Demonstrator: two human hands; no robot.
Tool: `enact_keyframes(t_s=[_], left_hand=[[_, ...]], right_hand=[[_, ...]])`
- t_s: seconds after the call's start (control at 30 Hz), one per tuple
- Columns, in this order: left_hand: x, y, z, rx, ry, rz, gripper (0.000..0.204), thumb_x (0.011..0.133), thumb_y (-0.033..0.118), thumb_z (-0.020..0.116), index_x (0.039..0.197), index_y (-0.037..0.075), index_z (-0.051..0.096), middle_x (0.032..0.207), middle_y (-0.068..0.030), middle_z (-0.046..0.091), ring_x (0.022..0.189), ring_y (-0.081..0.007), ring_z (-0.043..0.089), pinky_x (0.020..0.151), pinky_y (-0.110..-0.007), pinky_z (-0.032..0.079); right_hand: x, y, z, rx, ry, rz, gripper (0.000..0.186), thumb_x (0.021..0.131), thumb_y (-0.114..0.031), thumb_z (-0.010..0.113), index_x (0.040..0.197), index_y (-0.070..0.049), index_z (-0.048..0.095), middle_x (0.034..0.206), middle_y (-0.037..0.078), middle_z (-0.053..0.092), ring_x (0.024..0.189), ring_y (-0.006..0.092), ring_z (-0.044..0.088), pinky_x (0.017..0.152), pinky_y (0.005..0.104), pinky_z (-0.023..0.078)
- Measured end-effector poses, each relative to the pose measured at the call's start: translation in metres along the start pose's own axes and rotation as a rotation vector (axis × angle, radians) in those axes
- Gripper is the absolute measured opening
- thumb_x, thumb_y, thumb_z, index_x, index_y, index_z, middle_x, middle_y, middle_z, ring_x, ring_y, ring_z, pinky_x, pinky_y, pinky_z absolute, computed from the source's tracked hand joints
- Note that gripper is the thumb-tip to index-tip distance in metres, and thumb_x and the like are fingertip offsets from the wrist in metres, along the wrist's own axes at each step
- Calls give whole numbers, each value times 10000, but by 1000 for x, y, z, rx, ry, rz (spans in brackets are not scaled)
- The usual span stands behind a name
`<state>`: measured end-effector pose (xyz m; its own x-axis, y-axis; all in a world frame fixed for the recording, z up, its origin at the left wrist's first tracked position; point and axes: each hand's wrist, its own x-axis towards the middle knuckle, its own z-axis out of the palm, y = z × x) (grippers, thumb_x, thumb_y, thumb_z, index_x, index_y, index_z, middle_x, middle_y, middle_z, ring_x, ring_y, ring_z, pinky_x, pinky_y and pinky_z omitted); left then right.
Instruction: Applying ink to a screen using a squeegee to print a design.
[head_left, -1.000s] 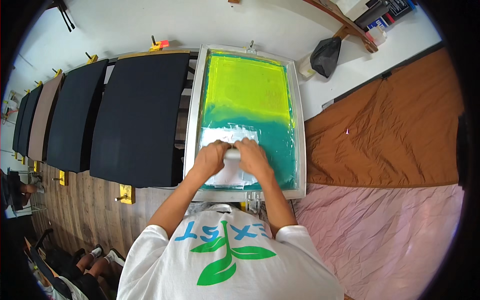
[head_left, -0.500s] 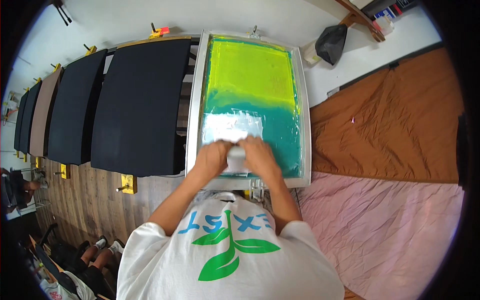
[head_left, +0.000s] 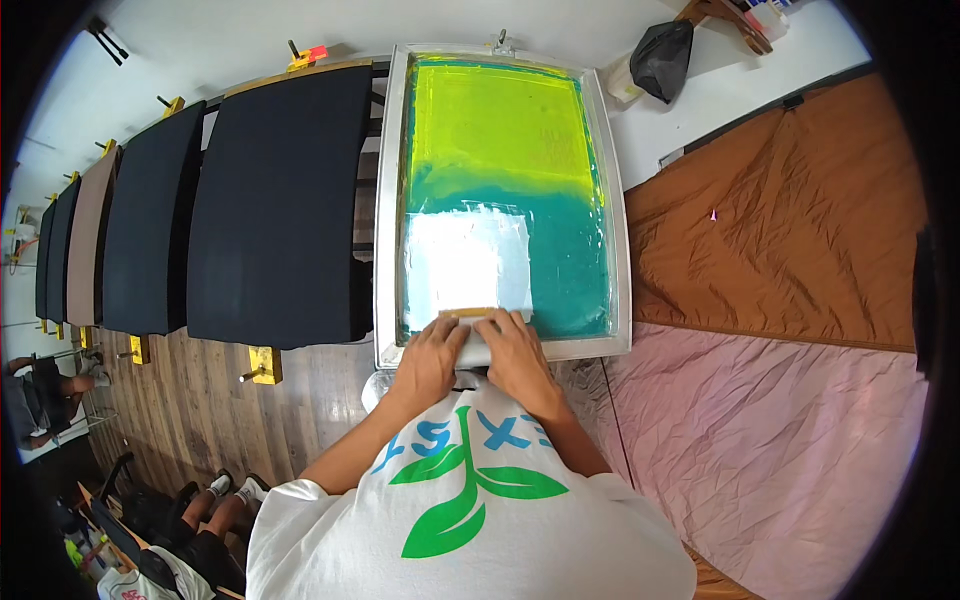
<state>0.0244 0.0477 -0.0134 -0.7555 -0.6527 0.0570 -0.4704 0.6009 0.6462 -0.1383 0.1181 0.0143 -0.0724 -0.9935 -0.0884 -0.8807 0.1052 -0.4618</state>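
Both hands grip one squeegee [head_left: 477, 352] at the near end of a screen printing frame [head_left: 617, 250]. My left hand [head_left: 428, 362] is closed on its left side, my right hand [head_left: 512, 360] on its right. A strip of the squeegee's yellowish blade shows just beyond my fingertips; the hands cover much of the rest. Ahead of it, white ink [head_left: 465, 258] forms a rough-edged block on the teal part of the mesh [head_left: 568, 262]. The far half of the mesh is yellow-green [head_left: 500, 120].
Left of the frame stands a row of boards with black fabric [head_left: 280, 210] and one brownish board [head_left: 92, 240], with yellow clamps [head_left: 265, 365]. Brown cloth [head_left: 780, 230] and pink cloth [head_left: 760, 430] lie to the right. A black bag [head_left: 662, 62] hangs at the back right. Other people's legs [head_left: 225, 500] show lower left.
My hands have drawn the squeegee toward me, from over the white ink to the near edge of the frame. More of the white block is uncovered. The view has shifted slightly.
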Motion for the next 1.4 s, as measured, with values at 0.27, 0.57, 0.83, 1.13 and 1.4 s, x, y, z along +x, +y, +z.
enact_keyframes(t_s=[0.27,0.57,0.83,1.13,1.4], left_hand=[[77,-25,-32,12,-2,13,356,700,-57,619,1033,53,687,854,-201,684,776,-387,678,689,-455,555],[125,-52,-28,32,-82,-73,335,725,-88,584,1015,29,704,857,-236,682,828,-418,667,762,-473,543],[66,-25,-17,-35,-85,-101,380,714,-101,599,1062,28,681,964,-206,679,851,-401,670,773,-441,551],[16,1,-15,-117,-160,-155,449,677,-123,631,1108,-1,663,1060,-205,676,877,-394,682,802,-421,570],[76,-17,-44,88,-478,-42,269,693,15,669,957,37,713,862,-213,702,809,-384,697,733,-451,574]], right_hand=[[84,19,-30,-113,-145,19,341,699,51,621,1020,-62,647,997,156,628,979,382,605,821,482,518],[132,39,-21,-47,-149,89,335,687,24,635,1012,-49,673,990,180,641,976,396,607,858,466,519],[68,20,-9,10,-103,87,346,665,54,639,997,-35,674,1007,166,630,1006,371,574,894,451,498],[18,2,-5,90,-153,126,398,637,63,644,1023,-25,680,1040,150,630,1037,356,564,902,431,497],[65,13,-39,69,-325,90,281,635,16,595,894,-15,698,868,235,677,873,423,650,791,493,525]])
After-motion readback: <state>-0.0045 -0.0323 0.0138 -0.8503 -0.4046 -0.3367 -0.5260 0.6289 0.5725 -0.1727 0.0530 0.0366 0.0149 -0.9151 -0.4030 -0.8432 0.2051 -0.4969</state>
